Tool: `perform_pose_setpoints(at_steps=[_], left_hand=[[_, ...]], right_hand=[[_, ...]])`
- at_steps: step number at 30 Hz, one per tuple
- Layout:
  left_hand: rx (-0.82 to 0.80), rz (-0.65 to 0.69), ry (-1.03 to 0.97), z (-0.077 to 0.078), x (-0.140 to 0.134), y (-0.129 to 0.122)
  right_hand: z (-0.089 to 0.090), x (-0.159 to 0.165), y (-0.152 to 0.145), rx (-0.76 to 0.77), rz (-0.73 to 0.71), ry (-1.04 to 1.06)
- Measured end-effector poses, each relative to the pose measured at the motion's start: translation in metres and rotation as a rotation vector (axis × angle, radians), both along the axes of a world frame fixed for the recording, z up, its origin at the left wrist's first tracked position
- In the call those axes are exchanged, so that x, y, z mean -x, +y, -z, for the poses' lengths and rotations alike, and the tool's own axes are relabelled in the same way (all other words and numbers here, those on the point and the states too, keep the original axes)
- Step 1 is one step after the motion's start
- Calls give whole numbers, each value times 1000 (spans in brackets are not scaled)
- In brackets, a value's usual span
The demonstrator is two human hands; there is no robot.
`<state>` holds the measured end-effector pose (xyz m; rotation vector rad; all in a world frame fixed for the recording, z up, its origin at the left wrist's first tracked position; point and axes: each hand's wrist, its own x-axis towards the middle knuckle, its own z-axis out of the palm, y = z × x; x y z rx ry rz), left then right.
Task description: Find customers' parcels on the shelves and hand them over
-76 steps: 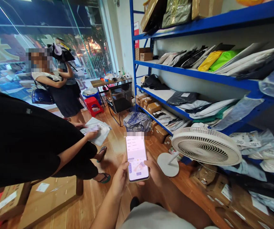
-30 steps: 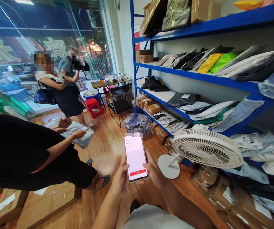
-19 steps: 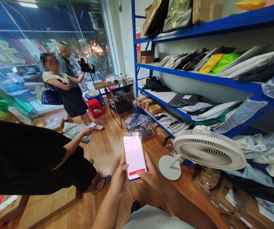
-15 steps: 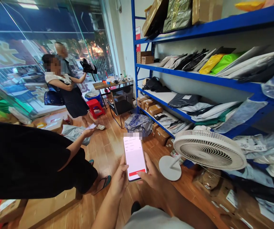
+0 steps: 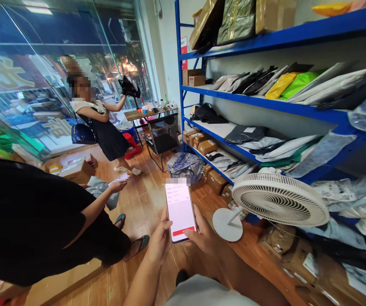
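A smartphone [image 5: 180, 214] with a lit, mostly white screen is held upright between my two hands, low in the middle of the view. Its screen shows a few lines of text near the top and a red bar near the bottom. My left hand [image 5: 160, 238] is closed around the phone's left edge, the thumb at the screen's side. On the right edge, my right hand [image 5: 202, 233] grips the phone, and its thumb lies over the red bar. The fingers behind the phone are mostly hidden.
Blue shelves [image 5: 259, 102] with bagged parcels and boxes line the right. A white fan [image 5: 280, 199] stands before them. At left a person in black [image 5: 33, 221] holds a phone and grey bag; another person [image 5: 106, 131] stands by the table [image 5: 144, 114]. Cartons [image 5: 65, 282] lie on the floor.
The person in the dark dress has moved right with a black item in one hand. The person in black has shifted slightly. My hands and the phone stay almost still.
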<state>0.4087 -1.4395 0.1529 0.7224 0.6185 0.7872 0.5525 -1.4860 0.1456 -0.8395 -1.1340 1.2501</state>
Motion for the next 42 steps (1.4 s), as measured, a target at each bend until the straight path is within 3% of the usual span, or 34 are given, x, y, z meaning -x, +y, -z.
perform_pose_setpoints(at_steps=[10,17,22,26,34,42], left_hand=[[5,-25,12,0,1,2],[-10,20,49,5,6,3],[-113,133,223,15,7,2],[-135,175,247,22,4,-1],[-77,154,230,47,4,6],[-141,184,273,39,3,4]], right_hand=[[-6,4,1,1,0,-13],[6,1,7,28,-7,31],[8,-7,34,56,219,141],[3,-9,49,83,352,176],[11,-5,53,140,392,274],[11,-4,52,130,407,257]])
